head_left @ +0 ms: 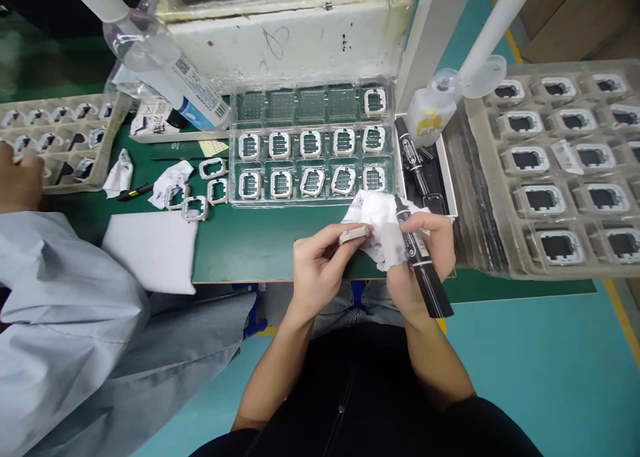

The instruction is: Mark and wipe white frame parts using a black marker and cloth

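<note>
My left hand (320,263) pinches a small light-grey frame (354,234), turned edge-on, just above the table's front edge. My right hand (437,243) is closed around a black marker pen (425,270), which slants with its thick black end toward me. A crumpled white cloth (355,210) lies just beyond and partly behind both hands. Between the marker and the left hand is a whitish, translucent cylindrical piece (393,243) at my right fingers; whether it is a finger cover cannot be made out. The frame's inner side is hidden.
A clear tray (313,202) holds several similar frames. Loose frames (195,208) and a white foam sheet (150,253) lie left. A co-worker's hand (20,180) is at another tray. Bottles (175,87), a white box of markers (451,197) and stacked trays (480,210) stand around.
</note>
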Action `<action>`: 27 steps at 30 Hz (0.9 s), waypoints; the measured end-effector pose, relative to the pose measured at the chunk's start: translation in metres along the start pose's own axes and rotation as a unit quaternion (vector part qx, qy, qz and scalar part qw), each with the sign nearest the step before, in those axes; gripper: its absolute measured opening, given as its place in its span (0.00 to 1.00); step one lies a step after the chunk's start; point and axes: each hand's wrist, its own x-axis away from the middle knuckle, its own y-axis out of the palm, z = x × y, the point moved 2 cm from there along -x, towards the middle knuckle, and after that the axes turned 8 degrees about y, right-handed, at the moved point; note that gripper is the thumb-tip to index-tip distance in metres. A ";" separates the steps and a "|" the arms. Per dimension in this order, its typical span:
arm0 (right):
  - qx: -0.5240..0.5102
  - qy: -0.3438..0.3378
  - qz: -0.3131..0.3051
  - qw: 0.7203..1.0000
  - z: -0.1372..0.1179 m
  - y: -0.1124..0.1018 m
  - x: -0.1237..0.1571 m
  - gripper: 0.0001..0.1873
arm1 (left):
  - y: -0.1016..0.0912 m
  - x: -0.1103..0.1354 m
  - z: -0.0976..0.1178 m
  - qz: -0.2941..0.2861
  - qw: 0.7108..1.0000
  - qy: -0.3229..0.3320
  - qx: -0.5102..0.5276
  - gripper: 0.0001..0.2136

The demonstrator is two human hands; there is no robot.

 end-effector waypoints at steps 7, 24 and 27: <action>0.032 -0.005 -0.034 0.999 0.004 0.001 0.004 0.09 | -0.002 0.001 -0.002 -0.001 0.997 0.000 -0.077 0.06; -0.014 0.011 0.015 1.000 0.007 -0.016 0.003 0.09 | -0.014 -0.146 -0.002 0.006 0.995 -0.027 -0.097 0.11; -0.014 0.016 0.022 1.000 0.009 -0.015 0.002 0.08 | -0.008 -0.218 -0.019 0.047 0.960 -0.029 -0.276 0.15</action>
